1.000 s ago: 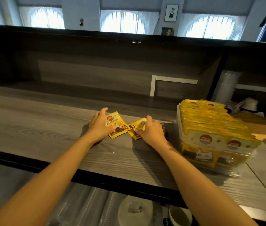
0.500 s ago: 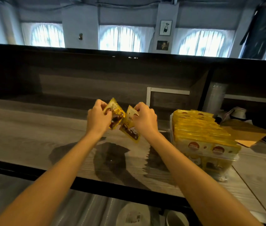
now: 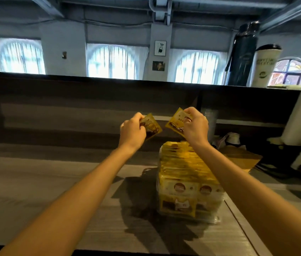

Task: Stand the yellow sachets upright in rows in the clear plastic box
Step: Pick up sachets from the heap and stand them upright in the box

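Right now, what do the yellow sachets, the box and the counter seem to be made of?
The yellow sachets: glossy printed film, probably plastic or foil laminate, catching glints. Box: clear hard plastic, contents show through. Counter: matte grey wood-grain, possibly laminate.

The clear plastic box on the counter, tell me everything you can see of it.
The clear plastic box is rectangular, standing on the grey wood-grain counter. It is packed with yellow sachets standing upright in rows, their tops rising above its rim; cat-printed fronts show through the near wall. Neither the left hand nor the right hand touches it; the right forearm crosses above it.
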